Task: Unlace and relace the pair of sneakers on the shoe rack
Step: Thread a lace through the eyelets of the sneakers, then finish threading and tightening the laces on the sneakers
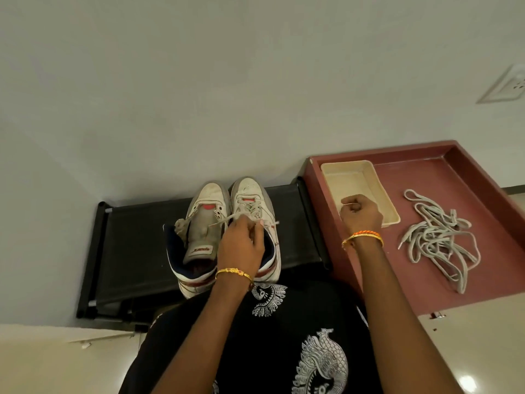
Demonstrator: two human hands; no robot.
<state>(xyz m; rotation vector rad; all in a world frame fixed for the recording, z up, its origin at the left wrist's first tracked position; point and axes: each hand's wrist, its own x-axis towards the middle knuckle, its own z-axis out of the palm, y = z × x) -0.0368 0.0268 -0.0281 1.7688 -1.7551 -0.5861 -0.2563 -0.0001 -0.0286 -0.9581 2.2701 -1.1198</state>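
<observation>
Two white sneakers stand side by side on the black shoe rack (136, 237), toes toward the wall. The left sneaker (208, 200) has its grey tongue pulled up, with a loose lace hanging over its left side. My left hand (241, 248) hovers over the right sneaker (250, 191) and pinches its lace (224, 220) near the upper eyelets. A lace tip sticks out to the right of that hand. My right hand (362, 214) is raised over the cream tray (349, 174) with its fingers curled. I see no lace in it.
A dark red tray (426, 172) sits right of the rack and holds the cream tray and a heap of loose grey laces (437, 237). A grey wall stands right behind the rack, with a socket (508, 86) at upper right. Pale floor lies below.
</observation>
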